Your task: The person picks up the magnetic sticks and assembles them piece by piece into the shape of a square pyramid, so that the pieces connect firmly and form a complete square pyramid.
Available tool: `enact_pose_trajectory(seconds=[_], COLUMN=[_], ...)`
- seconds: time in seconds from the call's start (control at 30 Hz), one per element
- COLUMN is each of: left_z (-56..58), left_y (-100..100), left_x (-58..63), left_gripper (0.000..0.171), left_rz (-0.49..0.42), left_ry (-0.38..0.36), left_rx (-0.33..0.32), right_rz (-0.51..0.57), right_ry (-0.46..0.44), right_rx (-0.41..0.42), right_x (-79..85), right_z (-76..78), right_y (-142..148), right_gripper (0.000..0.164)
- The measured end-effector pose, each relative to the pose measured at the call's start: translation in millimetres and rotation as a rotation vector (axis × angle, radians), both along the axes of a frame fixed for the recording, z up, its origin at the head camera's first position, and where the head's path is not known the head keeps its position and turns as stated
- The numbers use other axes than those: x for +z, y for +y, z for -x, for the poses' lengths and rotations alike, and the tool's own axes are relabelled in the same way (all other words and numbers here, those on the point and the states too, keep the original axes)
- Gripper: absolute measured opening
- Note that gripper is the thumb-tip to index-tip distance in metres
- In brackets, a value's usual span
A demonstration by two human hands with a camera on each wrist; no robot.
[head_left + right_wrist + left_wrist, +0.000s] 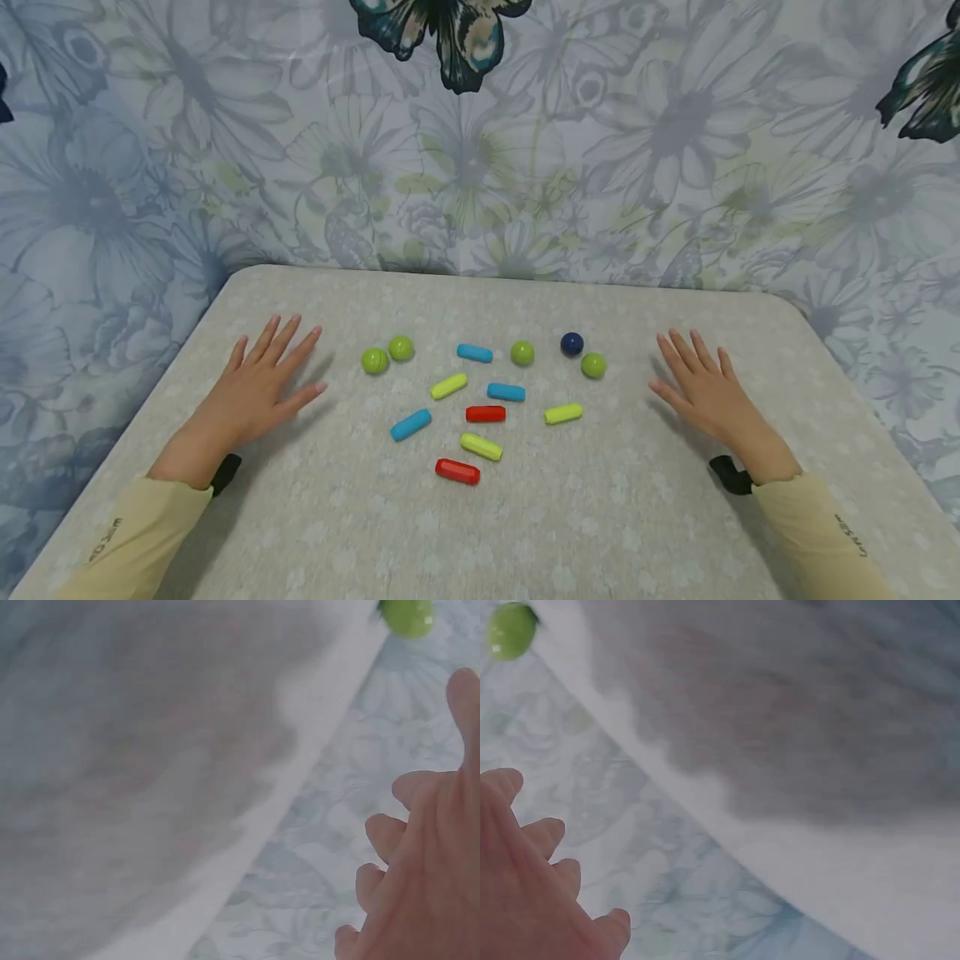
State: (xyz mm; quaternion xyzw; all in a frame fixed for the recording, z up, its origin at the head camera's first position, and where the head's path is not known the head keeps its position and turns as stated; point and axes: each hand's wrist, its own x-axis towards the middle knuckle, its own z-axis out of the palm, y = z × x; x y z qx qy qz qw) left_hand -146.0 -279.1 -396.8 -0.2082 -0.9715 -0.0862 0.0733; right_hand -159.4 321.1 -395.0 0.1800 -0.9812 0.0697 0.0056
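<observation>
My left hand (258,392) is spread palm down at the left of the table, fingers straight and holding nothing. Nearest to it are two green balls (375,361). Over the right side, my right hand (703,387) is spread the same way, with a green ball (593,365) and a dark blue ball (572,344) closest to it. Another green ball (522,353) lies between. In the middle are several short sticks: blue (411,425), yellow-green (481,447) and red (457,472). Each wrist view shows one green ball (511,631) at its upper corner.
The pale patterned table (360,533) has rounded far corners. Behind it hangs a floral cloth (480,183) with dark butterflies. Black bands (730,475) show at both wrists, beside the yellow sleeves (817,533).
</observation>
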Motion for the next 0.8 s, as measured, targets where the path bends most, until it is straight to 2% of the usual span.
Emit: enact_pose_trajectory(seconds=[0.2,0.37,0.6,0.8], left_z=[-5.5,-12.0,-21.4,-26.0], left_y=[22.0,43.7,70.8,89.1], left_x=[20.1,29.3,34.6,29.1], left_gripper=[0.077,0.078,0.078,0.076], left_rz=[-0.008,-0.033,-0.109,-0.185], left_ry=[0.003,-0.009,-0.031,-0.069], left_rx=[-0.045,-0.087,-0.196,-0.268], right_rz=[0.007,0.018,0.06,0.145], right_ry=[0.028,0.043,0.057,0.038], right_rx=[0.049,0.122,0.216,0.279], right_x=[15.0,25.6,31.1,25.1], right_z=[-2.6,-7.7,-14.7,-20.3], right_y=[-17.5,-39.2,-66.6,-85.8], right_gripper=[0.073,0.074,0.073,0.068])
